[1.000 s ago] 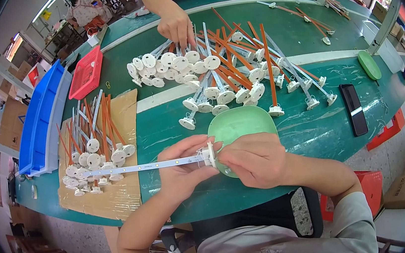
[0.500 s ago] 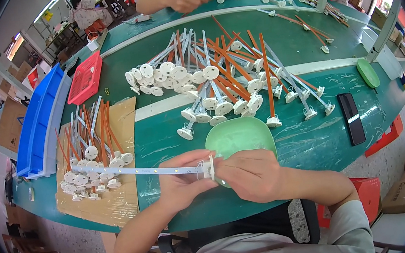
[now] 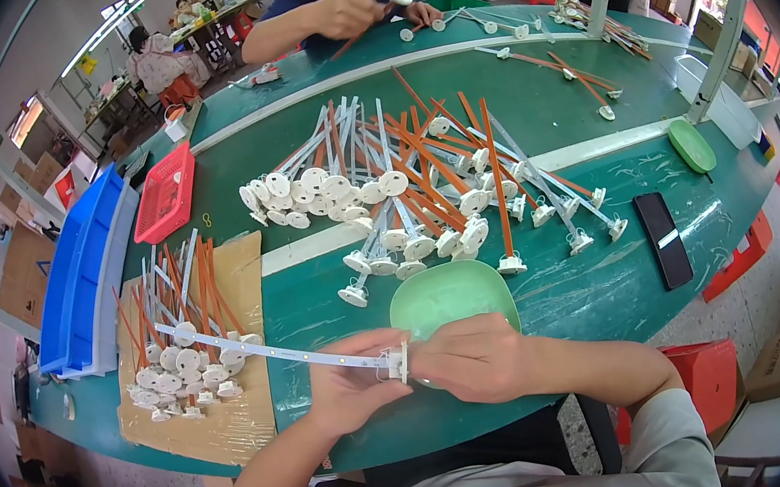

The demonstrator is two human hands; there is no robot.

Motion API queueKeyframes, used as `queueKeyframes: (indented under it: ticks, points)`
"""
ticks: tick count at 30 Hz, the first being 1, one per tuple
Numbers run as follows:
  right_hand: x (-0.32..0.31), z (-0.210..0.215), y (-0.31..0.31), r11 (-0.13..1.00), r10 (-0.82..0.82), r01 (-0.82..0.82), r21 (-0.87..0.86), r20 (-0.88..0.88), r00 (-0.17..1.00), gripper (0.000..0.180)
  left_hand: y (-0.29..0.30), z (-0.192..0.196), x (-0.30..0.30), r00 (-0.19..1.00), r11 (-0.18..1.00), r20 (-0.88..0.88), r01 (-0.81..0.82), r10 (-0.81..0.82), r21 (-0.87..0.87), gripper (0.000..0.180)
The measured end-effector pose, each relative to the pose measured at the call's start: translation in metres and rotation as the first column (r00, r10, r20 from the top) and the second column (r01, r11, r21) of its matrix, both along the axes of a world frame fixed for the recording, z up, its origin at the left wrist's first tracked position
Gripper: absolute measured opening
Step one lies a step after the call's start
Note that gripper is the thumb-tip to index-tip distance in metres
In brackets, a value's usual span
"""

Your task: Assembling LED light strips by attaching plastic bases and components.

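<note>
Both hands pinch a long white strip at its square end cap, low over the green tabletop (image 3: 607, 286).

The left hand (image 3: 354, 392) and right hand (image 3: 480, 358) each close a tight grip on the thin, flat, dotted strip (image 3: 267, 350) by its cap (image 3: 397, 362), beside a smooth green plastic bowl (image 3: 452, 296). Since half a second ago the strip's far end has tilted up over the cardboard (image 3: 236, 415).

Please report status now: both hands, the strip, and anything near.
Left hand and right hand grip white strip at its end cap. Green bowl just behind hands.
</note>
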State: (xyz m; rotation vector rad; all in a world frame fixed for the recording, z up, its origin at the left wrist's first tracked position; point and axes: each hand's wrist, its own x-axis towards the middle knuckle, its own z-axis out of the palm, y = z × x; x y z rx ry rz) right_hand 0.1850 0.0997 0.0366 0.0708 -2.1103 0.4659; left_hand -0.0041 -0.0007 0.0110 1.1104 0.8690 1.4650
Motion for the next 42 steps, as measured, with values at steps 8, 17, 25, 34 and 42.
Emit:
queueKeyframes:
  ticks: [8, 17, 25, 34, 42]
  points:
    - [0.005, -0.002, 0.010, 0.998, 0.062, -0.061, -0.013, 0.104, 0.993, 0.019, 0.007, 0.026, 0.002, 0.998, 0.999, -0.066, -0.002, -0.001, -0.040, 0.114]
    - [-0.003, -0.011, 0.003, 0.992, -0.109, 0.109, -0.059, -0.003, 0.994, 0.013, 0.005, 0.048, 0.006, 0.976, 0.996, -0.209, -0.069, 0.055, -0.059, 0.102]
    - [0.008, -0.002, 0.011, 0.960, -0.279, 0.279, 0.008, 0.044, 0.959, 0.013, -0.031, 0.122, -0.118, 0.658, 0.902, -0.715, -0.423, 0.236, -0.091, 0.077]
    - [-0.006, -0.008, 0.009, 0.967, -0.249, 0.254, -0.015, 0.157, 0.956, 0.012, -0.102, 0.146, -0.232, -0.218, 0.674, -0.974, -0.710, 0.061, 0.202, 0.041]
    - [-0.006, -0.008, 0.013, 0.957, -0.274, 0.285, -0.056, 0.150, 0.950, 0.011, -0.097, 0.147, -0.236, -0.400, 0.704, -0.916, -0.638, 0.044, 0.313, 0.041]
